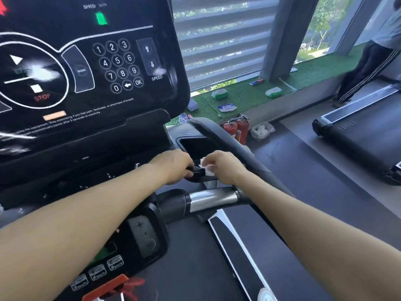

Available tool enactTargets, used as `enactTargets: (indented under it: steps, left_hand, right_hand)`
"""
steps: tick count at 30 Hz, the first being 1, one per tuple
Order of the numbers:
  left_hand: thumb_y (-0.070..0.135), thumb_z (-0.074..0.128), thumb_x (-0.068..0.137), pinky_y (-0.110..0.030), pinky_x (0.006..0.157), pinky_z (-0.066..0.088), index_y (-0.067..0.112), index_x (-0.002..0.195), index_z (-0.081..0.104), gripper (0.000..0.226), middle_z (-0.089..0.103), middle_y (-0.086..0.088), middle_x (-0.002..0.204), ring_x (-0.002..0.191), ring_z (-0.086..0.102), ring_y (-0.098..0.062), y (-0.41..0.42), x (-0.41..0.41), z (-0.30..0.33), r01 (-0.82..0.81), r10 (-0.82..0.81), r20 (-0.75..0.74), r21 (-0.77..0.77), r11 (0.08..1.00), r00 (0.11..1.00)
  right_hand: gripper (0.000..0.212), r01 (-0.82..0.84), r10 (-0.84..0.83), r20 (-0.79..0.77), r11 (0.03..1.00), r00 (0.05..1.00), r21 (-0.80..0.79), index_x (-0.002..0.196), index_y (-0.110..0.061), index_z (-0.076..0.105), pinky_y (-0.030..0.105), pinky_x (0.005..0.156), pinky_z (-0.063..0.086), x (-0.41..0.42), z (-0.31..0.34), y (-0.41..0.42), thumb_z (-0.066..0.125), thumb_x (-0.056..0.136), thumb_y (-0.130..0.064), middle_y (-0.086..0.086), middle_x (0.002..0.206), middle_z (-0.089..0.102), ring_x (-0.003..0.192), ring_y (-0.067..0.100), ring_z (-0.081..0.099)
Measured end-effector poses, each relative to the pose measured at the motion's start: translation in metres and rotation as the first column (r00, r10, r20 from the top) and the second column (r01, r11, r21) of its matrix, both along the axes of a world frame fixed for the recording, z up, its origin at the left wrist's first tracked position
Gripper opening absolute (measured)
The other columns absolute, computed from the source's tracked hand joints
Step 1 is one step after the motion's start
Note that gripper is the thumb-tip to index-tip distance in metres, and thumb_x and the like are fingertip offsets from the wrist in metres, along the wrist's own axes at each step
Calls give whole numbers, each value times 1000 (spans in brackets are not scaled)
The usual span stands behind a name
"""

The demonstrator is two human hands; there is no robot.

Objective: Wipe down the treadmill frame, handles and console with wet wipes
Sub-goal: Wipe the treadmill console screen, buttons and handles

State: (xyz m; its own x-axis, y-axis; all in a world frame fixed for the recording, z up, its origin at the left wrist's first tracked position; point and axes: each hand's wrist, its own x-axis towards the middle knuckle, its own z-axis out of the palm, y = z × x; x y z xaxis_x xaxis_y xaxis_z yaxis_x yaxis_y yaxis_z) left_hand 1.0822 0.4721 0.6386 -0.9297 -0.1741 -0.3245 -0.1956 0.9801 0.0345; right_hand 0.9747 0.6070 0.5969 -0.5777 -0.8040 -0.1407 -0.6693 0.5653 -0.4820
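A small white wet wipe sits pinched in the right hand, pressed against the black handle that curves along the right side of the treadmill, just below the dark cup pocket. The right hand's fingers are curled over the wipe. The left hand is just beside it, its fingers wrapped round a black part of the same handle, nearly touching the wipe. Both forearms reach forward from the lower edge of the view.

Below the hands runs a crossbar with a shiny silver grip, and lower left is a small control pad with plus and minus buttons. An orange safety clip lies at the bottom edge. Above and left stands the black console, with a number keypad, speed arrows, a stop button and a green lit digit.

Beyond the treadmill, several wipe packs lie on a green turf ledge under a slatted window blind. Two red fire extinguishers stand on the floor near a white tray. At right, another person in dark striped trousers stands on a second treadmill.
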Motion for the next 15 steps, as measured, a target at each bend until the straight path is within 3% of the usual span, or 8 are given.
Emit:
enactTargets:
  steps: [3, 7, 10, 15]
  left_hand:
    - [31, 51, 95, -39, 90, 49, 25, 123, 60, 30, 56, 4, 131, 120, 53, -22, -11, 23, 5, 1, -2, -64, -18, 1000, 998]
    - [25, 49, 95, -39, 93, 47, 16, 122, 60, 30, 51, 7, 137, 126, 48, -19, -31, 52, 10, -67, 62, -83, -59, 996, 995]
    - [26, 50, 95, -40, 94, 47, 19, 125, 57, 32, 51, 8, 136, 122, 51, -22, -43, 66, 14, -127, 122, -100, -43, 991, 987]
    - [27, 49, 97, -38, 105, 40, 27, 140, 45, 43, 34, 13, 151, 135, 39, -18, -54, 73, 6, -153, 153, -71, 4, 988, 986]
  right_hand:
    - [25, -8, 8, -6, 1000, 1000, -15, 109, -24, 70, 28, 85, 48, 14, 3, -18, 58, 90, -11, 2, 116, 66, 106, 24, 60]
    - [15, -58, 60, -100, 998, 993, 25, 95, -11, 70, 29, 76, 46, 22, 1, -30, 57, 88, -10, 8, 105, 64, 100, 31, 60]
    - [17, -77, 78, -93, 997, 993, 12, 97, -8, 70, 31, 84, 49, 25, -1, -39, 55, 89, -7, 8, 109, 55, 97, 29, 59]
    - [20, -77, 76, -115, 997, 990, -6, 101, -5, 68, 37, 90, 47, 19, -4, -61, 51, 94, -11, 7, 116, 49, 101, 30, 57]
